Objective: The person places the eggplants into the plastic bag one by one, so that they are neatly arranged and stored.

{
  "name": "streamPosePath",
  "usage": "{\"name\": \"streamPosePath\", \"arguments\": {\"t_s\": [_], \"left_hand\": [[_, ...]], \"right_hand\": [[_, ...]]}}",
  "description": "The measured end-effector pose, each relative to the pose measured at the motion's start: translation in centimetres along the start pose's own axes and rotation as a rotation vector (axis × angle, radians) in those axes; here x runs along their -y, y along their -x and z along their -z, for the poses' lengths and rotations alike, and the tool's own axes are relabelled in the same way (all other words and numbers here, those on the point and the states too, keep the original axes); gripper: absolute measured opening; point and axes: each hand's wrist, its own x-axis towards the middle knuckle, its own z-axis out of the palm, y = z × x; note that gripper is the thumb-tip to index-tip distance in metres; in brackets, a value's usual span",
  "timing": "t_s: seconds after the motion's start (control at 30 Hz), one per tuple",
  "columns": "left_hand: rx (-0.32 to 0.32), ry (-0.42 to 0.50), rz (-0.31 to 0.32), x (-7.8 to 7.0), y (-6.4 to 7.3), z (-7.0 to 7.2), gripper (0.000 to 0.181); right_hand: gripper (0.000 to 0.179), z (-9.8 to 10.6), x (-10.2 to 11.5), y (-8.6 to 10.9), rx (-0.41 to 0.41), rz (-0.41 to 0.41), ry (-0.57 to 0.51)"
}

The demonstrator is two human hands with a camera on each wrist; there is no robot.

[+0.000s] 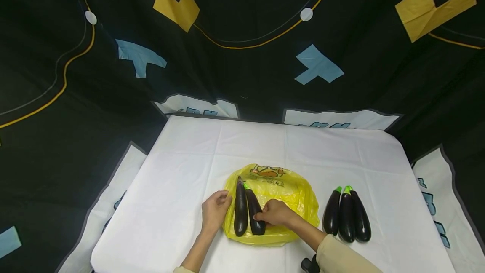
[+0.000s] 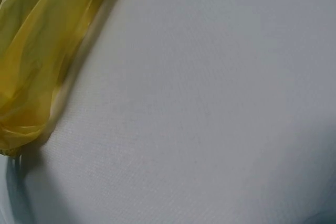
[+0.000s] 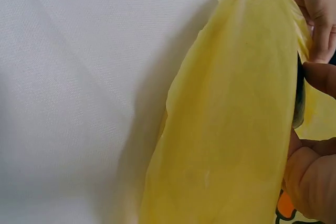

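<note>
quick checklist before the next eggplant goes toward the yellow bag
1. Left hand holds the bag edge: ok, fingers pinch the left rim.
2. Right hand free: not ok, it grips the right one of the two eggplants on the bag.
3. Other eggplant settled: ok, it lies beside the gripped one.
4. Bag mouth open: cannot tell, the eggplants seem to lie on it or at its edge.
5. Three spare eggplants at hand: ok, side by side on the cloth, right of the bag.
</note>
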Motion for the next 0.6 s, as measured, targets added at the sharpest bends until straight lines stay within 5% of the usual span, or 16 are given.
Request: {"name": "streamPosePath", "arguments": {"t_s": [0.33,0.6], "left_hand": [[0.003,0.014,0.004,-0.1,0.0,0.0,0.014],[0.005,0.010,0.009,0.0,0.3,0.0,0.014]], "right_hand": [[0.034,-0.7,0.2,-1.1,-0.008,-0.032,-0.046],[0.030,-1.0,0.8,-1.2,-0.010,-0.041,0.045]]}}
